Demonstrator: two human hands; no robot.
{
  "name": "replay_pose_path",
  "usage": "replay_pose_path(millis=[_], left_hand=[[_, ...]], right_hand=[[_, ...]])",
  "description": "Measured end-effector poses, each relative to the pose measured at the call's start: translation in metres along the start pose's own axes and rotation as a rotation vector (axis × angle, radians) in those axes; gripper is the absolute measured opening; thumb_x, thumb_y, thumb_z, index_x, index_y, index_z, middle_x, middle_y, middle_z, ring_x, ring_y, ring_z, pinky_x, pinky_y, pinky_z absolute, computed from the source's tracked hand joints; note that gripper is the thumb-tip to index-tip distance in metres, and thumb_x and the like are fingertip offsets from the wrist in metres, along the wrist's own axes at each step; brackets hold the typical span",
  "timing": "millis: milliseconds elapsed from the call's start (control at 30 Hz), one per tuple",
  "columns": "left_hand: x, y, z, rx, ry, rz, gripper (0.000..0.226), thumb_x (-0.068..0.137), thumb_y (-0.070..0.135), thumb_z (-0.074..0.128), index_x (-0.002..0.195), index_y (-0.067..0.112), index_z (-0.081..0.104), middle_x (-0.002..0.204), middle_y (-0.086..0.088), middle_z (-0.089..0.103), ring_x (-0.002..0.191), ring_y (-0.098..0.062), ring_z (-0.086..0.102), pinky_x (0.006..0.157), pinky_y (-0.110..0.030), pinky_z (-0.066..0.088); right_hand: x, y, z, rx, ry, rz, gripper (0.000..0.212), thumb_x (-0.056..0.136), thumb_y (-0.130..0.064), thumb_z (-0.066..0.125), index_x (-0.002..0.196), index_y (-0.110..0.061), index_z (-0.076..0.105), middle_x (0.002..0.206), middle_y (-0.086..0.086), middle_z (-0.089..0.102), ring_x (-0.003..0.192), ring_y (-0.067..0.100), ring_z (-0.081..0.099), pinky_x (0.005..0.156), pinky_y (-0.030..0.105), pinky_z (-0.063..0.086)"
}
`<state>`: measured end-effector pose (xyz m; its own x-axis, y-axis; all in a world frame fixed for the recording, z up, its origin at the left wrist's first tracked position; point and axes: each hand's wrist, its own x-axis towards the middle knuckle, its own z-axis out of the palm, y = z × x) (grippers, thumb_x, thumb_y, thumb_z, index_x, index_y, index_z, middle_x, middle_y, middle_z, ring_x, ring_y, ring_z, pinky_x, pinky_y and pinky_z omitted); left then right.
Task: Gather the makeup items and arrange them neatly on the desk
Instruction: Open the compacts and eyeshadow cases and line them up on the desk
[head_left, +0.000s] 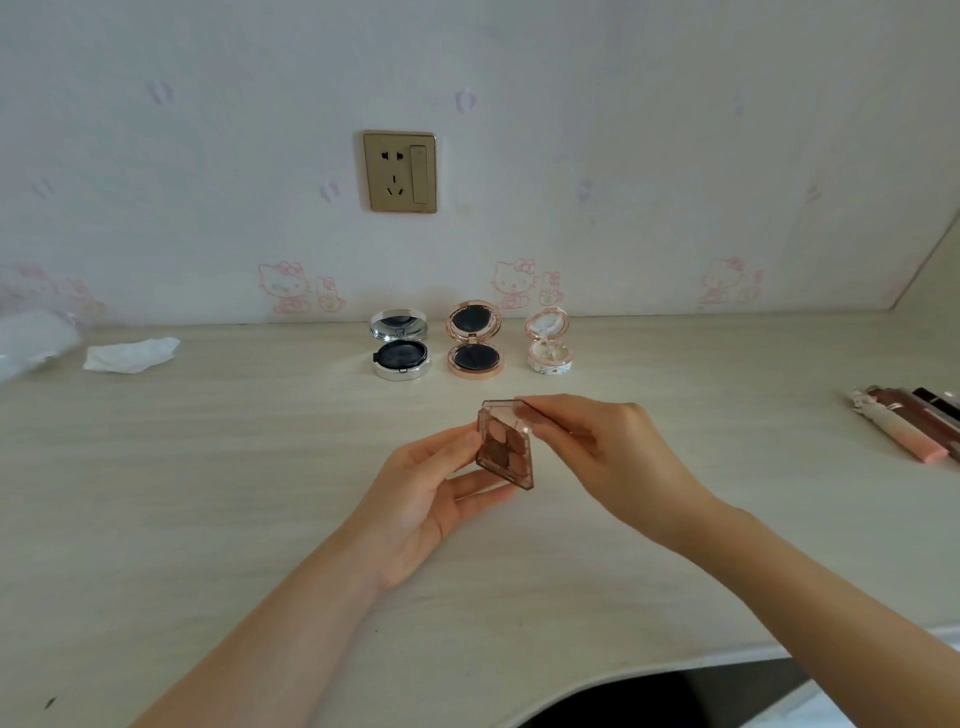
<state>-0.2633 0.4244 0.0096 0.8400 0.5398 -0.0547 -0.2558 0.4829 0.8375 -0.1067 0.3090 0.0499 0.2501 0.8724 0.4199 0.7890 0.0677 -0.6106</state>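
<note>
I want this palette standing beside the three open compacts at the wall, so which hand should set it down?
Probably the left hand: it holds the palette by its base, while the right hand only pinches the lid's top edge.

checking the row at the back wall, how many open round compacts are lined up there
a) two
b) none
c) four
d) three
d: three stand open side by side near the wall, the silver compact, the rose-gold compact and the white floral compact.
</note>
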Motion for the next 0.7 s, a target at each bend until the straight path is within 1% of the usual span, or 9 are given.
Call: replay_pose_path(millis=[33,67,133,200,300,367,467,533,700], left_hand=[[0.000,-0.002,0.001,0.041,0.023,0.011,0.034,0.087,0.018,0.059,0.115,0.000,0.066,0.117,-0.025,0.065,0.107,-0.038,0.064,0.088,-0.041,0.055],[0.000,-0.003,0.001,0.090,0.048,0.026,0.030,0.088,0.016,0.058,0.114,0.003,0.067,0.114,-0.023,0.067,0.105,-0.036,0.065,0.088,-0.040,0.055],[0.000,-0.006,0.003,0.178,0.118,0.063,0.025,0.092,0.009,0.056,0.114,0.006,0.067,0.109,-0.018,0.070,0.101,-0.032,0.067,0.086,-0.038,0.056],[0.000,-0.006,0.006,0.278,0.196,0.100,0.029,0.091,0.008,0.059,0.120,0.007,0.062,0.106,-0.012,0.072,0.099,-0.026,0.069,0.084,-0.033,0.057],[0.000,-0.007,0.005,0.652,0.304,0.200,0.045,0.082,0.015,0.073,0.124,0.016,0.059,0.105,0.003,0.073,0.094,-0.006,0.069,0.078,-0.015,0.053],[-0.001,-0.010,0.004,0.902,0.349,0.270,0.047,0.074,0.022,0.080,0.118,0.024,0.063,0.106,0.010,0.070,0.093,0.001,0.066,0.079,-0.012,0.051],[-0.003,-0.016,0.002,1.206,0.333,0.377,0.039,0.069,0.032,0.083,0.106,0.032,0.069,0.102,0.020,0.064,0.096,0.003,0.058,0.084,-0.009,0.043],[-0.003,-0.019,0.000,1.342,0.265,0.469,0.029,0.069,0.030,0.084,0.095,0.030,0.073,0.097,0.025,0.062,0.101,0.000,0.054,0.086,-0.008,0.037],[-0.001,-0.023,-0.001,1.483,0.197,0.569,0.011,0.075,0.026,0.079,0.085,0.023,0.077,0.100,0.021,0.068,0.103,0.004,0.044,0.085,-0.008,0.034]], right_hand=[[0.001,0.003,0.000,-0.029,0.000,0.012,0.024,0.096,-0.019,0.056,0.117,-0.024,0.067,0.092,-0.008,0.073,0.083,0.015,0.066,0.075,0.027,0.050],[0.002,0.005,0.001,-0.043,-0.001,0.021,0.024,0.096,-0.019,0.056,0.117,-0.023,0.067,0.092,-0.006,0.073,0.082,0.017,0.065,0.076,0.029,0.049],[0.004,0.009,0.001,-0.064,0.005,0.012,0.024,0.095,-0.016,0.057,0.116,-0.021,0.068,0.094,-0.006,0.073,0.083,0.014,0.065,0.075,0.021,0.048],[0.004,0.010,0.001,-0.106,0.000,-0.015,0.024,0.095,-0.014,0.057,0.115,-0.018,0.068,0.097,-0.006,0.074,0.084,0.010,0.066,0.075,0.017,0.047],[0.005,0.011,0.001,-0.184,-0.031,-0.067,0.023,0.096,-0.013,0.055,0.115,-0.015,0.068,0.103,-0.003,0.073,0.092,0.015,0.067,0.080,0.029,0.051],[0.005,0.012,0.002,-0.237,-0.061,-0.065,0.024,0.097,-0.013,0.052,0.116,-0.012,0.067,0.105,0.002,0.072,0.096,0.021,0.066,0.083,0.035,0.051],[0.004,0.015,0.004,-0.313,-0.109,-0.048,0.024,0.098,-0.014,0.048,0.114,-0.010,0.066,0.103,0.009,0.071,0.095,0.028,0.064,0.082,0.042,0.049],[0.003,0.016,0.004,-0.348,-0.134,-0.045,0.024,0.098,-0.015,0.048,0.113,-0.010,0.066,0.103,0.009,0.071,0.095,0.029,0.063,0.081,0.042,0.048],[0.003,0.017,0.005,-0.359,-0.126,-0.057,0.021,0.096,-0.018,0.052,0.104,-0.010,0.069,0.095,0.007,0.072,0.088,0.028,0.064,0.078,0.042,0.048]])
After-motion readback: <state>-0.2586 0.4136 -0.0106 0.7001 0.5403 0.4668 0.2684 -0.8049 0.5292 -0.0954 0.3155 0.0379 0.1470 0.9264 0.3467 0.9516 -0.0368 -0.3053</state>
